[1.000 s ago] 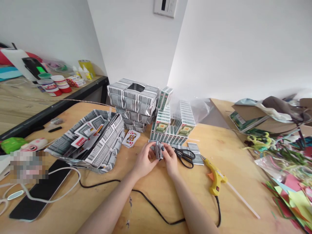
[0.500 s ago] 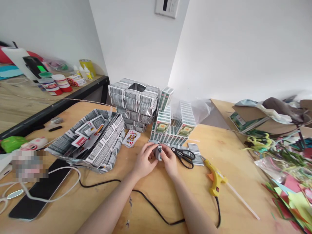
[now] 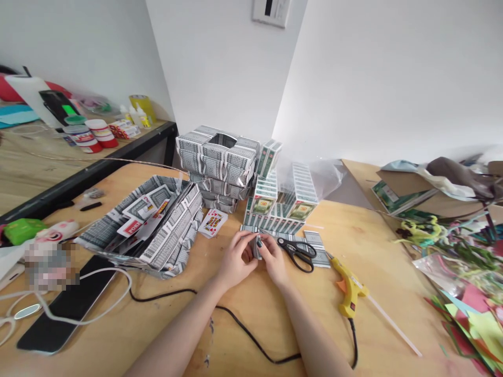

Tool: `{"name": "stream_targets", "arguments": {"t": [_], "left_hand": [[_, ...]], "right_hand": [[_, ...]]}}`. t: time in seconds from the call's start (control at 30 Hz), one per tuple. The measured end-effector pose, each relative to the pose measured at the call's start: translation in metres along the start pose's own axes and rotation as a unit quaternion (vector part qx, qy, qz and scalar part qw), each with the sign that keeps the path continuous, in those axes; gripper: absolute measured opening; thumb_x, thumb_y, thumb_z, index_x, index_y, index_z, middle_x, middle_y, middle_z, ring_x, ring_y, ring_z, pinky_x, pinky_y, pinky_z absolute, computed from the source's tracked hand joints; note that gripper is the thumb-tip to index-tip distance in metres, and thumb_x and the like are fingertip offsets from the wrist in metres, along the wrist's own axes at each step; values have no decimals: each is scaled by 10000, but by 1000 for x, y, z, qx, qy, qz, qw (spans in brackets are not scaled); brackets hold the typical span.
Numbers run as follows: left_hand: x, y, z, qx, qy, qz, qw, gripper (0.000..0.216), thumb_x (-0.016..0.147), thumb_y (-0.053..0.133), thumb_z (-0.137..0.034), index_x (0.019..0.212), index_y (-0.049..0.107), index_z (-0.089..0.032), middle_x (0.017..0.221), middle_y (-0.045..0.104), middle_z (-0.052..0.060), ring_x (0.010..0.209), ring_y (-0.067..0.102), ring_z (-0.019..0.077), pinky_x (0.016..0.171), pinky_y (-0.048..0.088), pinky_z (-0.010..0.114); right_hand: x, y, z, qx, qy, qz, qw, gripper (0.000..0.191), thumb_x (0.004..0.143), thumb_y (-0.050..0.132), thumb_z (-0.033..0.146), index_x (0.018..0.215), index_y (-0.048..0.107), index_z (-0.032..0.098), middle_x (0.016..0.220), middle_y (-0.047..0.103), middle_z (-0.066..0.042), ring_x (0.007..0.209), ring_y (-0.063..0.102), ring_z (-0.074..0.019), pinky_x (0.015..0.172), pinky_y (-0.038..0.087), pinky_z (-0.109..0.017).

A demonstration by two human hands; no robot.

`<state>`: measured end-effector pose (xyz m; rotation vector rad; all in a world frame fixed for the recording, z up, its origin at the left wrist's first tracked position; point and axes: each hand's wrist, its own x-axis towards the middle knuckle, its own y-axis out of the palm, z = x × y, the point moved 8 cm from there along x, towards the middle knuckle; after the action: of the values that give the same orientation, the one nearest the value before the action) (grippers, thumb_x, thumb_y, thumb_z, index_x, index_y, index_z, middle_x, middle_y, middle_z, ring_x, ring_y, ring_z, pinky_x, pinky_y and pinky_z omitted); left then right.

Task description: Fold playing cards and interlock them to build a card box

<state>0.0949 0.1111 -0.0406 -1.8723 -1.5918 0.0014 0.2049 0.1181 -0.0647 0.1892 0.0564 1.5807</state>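
Both my left hand [image 3: 238, 260] and my right hand [image 3: 272, 257] are closed on one small folded playing card [image 3: 257, 248], held upright between the fingertips. Much of the card is hidden by the fingers. Just right of my right hand lie black-handled scissors [image 3: 297, 253], partly over some flat grey-backed cards [image 3: 317, 248]. A loose pile of face-up playing cards [image 3: 212, 223] rests to the left, beyond my left hand. Behind the hands stand several green card boxes [image 3: 264, 203] in stacks.
A basket made of folded cards [image 3: 173, 230] holds loose cards at left, near a dark phone [image 3: 65, 309]. Behind it is a card-built box [image 3: 218, 159]. A yellow glue gun [image 3: 349, 293] with a clear stick lies at right; its black cable [image 3: 251, 337] crosses beneath my forearms.
The folded card has turned slightly between my fingers, and my right fingers have shifted a little on it. The surrounding things stay in place, with a slight shift of the camera view.
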Motion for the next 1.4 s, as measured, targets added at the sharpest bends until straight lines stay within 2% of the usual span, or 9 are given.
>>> {"name": "stream_targets", "arguments": {"t": [0.07, 0.2, 0.3, 0.6, 0.83, 1.07, 1.2, 1.27, 1.4], "left_hand": [[0, 0, -1, 4, 5, 0, 1000, 577, 618, 555, -50, 1160, 461, -226, 1146, 451, 69, 991, 513, 189, 840, 468, 328], [-1, 5, 0, -9, -12, 20, 1000, 596, 613, 534, -34, 1168, 447, -232, 1117, 454, 61, 701, 534, 95, 656, 504, 255], [-2, 6, 1, -7, -17, 24, 1000, 596, 621, 524, -35, 1177, 438, -234, 1103, 455, 56, 592, 484, 55, 620, 498, 245], [-2, 3, -1, -18, -8, 20, 1000, 547, 681, 531, -81, 1192, 430, -248, 1105, 465, 64, 624, 510, 69, 619, 506, 248], [-1, 2, 0, -21, -4, 21, 1000, 557, 688, 555, -81, 1198, 425, -262, 1113, 469, 69, 804, 557, 139, 708, 514, 296], [0, 2, 4, -33, -10, 6, 999, 534, 689, 551, -62, 1166, 464, -285, 1184, 436, 67, 858, 560, 149, 731, 521, 316], [0, 7, 15, -120, -48, -1, 992, 582, 702, 526, -57, 1231, 393, -262, 1214, 404, 102, 777, 568, 114, 673, 537, 299], [2, 8, 25, -175, -91, -7, 980, 540, 733, 508, -97, 1240, 380, -233, 1160, 460, 105, 748, 584, 115, 659, 543, 305], [1, 19, 45, -323, -232, 44, 916, 313, 834, 407, -285, 1117, 487, -180, 928, 613, 72, 703, 620, 152, 618, 550, 330]], "right_hand": [[-1, 2, -2, 15, 6, 21, 1000, 253, 745, 579, 397, 923, 554, 219, 782, 613, -2, 699, 556, -144, 644, 437, -256], [-2, 5, -1, 32, 17, 43, 998, 281, 734, 585, 417, 925, 538, 216, 713, 592, 10, 637, 543, -135, 599, 431, -249], [-2, 6, -1, 43, 24, 43, 998, 306, 726, 593, 418, 944, 525, 216, 695, 587, 10, 643, 551, -143, 599, 435, -257], [-1, 5, -10, 70, 41, 37, 996, 354, 698, 624, 409, 973, 492, 231, 772, 605, -12, 686, 569, -161, 640, 451, -291], [-1, 2, -12, 78, 50, 22, 995, 410, 668, 655, 408, 992, 470, 237, 718, 589, 1, 705, 568, -174, 638, 444, -291], [1, -3, -10, 77, 30, -7, 997, 463, 638, 689, 378, 1016, 467, 228, 831, 618, -31, 754, 580, -184, 695, 458, -325], [2, -8, -8, 59, 10, -38, 997, 566, 583, 734, 324, 1066, 456, 231, 867, 624, -42, 813, 585, -205, 725, 466, -351], [2, -10, -7, 60, 8, -45, 997, 603, 566, 745, 290, 1090, 452, 239, 931, 617, -51, 868, 578, -213, 753, 463, -359], [2, -10, -4, 50, -16, -44, 998, 553, 550, 750, 222, 1044, 501, 243, 1000, 591, -45, 923, 558, -210, 815, 446, -364]]}}
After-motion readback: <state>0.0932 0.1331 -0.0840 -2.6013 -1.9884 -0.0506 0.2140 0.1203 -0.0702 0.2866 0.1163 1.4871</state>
